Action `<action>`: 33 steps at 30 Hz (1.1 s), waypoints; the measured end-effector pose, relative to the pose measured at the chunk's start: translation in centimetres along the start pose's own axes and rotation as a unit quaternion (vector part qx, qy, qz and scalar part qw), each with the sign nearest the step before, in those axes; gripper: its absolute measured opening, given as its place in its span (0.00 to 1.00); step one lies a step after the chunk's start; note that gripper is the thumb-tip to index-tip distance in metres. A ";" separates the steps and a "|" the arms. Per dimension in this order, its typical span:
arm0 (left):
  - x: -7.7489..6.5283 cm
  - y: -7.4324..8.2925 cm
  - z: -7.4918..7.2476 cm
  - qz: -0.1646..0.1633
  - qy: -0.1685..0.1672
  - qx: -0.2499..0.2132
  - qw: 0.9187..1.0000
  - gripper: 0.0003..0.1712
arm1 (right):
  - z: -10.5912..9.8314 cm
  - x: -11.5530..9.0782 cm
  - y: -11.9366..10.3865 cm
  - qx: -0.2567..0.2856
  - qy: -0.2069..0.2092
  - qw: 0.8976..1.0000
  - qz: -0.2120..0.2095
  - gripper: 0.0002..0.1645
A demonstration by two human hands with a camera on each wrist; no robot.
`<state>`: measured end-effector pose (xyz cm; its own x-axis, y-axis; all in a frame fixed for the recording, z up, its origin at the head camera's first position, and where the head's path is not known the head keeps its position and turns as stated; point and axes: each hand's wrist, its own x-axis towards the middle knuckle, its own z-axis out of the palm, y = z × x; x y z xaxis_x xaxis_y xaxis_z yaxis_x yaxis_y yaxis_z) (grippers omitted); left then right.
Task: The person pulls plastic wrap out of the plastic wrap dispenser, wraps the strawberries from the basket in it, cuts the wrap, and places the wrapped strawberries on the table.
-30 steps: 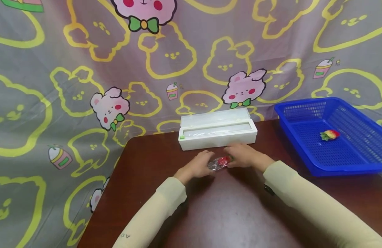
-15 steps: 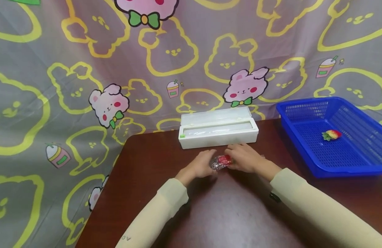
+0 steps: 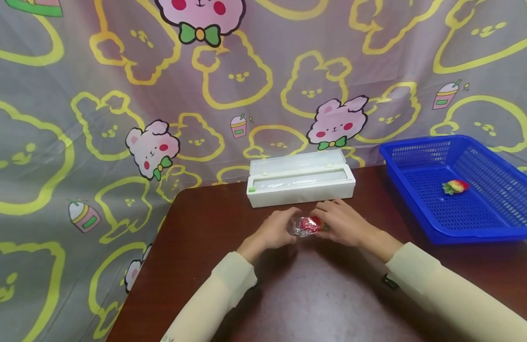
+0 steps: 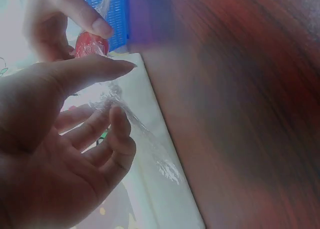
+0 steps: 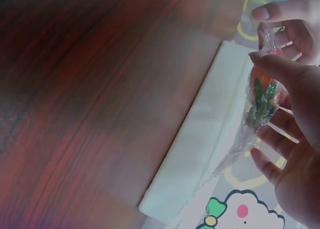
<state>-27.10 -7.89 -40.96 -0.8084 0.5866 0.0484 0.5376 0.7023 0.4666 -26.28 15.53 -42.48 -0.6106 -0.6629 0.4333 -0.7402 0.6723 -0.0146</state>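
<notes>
A red strawberry [image 3: 310, 223] with green leaves [image 5: 261, 105] is wrapped in clear plastic wrap [image 4: 111, 93]. My right hand [image 3: 342, 222] holds it between thumb and fingers, over the table in front of the white box. Its leafy end points toward that palm. At the other end my left hand [image 3: 273, 229] is around the bunched wrap, thumb straight and apart from the bent fingers in the left wrist view. A loose tail of wrap trails past those fingers. Wrap also trails beyond the leafy end in the right wrist view.
Behind the hands a white cling-film box [image 3: 301, 192] stands with its lid raised. On the right is a blue plastic basket [image 3: 434, 227] with another strawberry [image 3: 456, 186] in it. A patterned curtain [image 3: 255, 85] hangs behind the brown table [image 3: 212, 204].
My right hand has turned slightly and its forearm has shifted right and down. The wrapped strawberry has stayed between both hands, and its red side shows differently.
</notes>
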 end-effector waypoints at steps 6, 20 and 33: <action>-0.3 -0.3 -0.2 0.041 0.038 -0.054 0.997 0.35 | -0.7 -0.4 -0.4 0.019 0.025 0.999 -0.009 0.29; -0.8 0.4 0.0 0.054 0.037 -0.256 0.965 0.51 | -1.7 -0.4 -1.7 0.048 0.049 0.998 0.004 0.32; -0.9 0.5 0.5 0.038 0.045 -0.327 0.943 0.48 | -1.7 -0.4 -2.0 0.035 0.052 0.998 0.019 0.31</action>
<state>-26.00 -7.82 -41.16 -0.8063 0.5684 0.1638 0.3555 0.2444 0.9021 -24.10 15.03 -41.11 -0.6092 -0.5961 0.5230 -0.7368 0.6694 -0.0952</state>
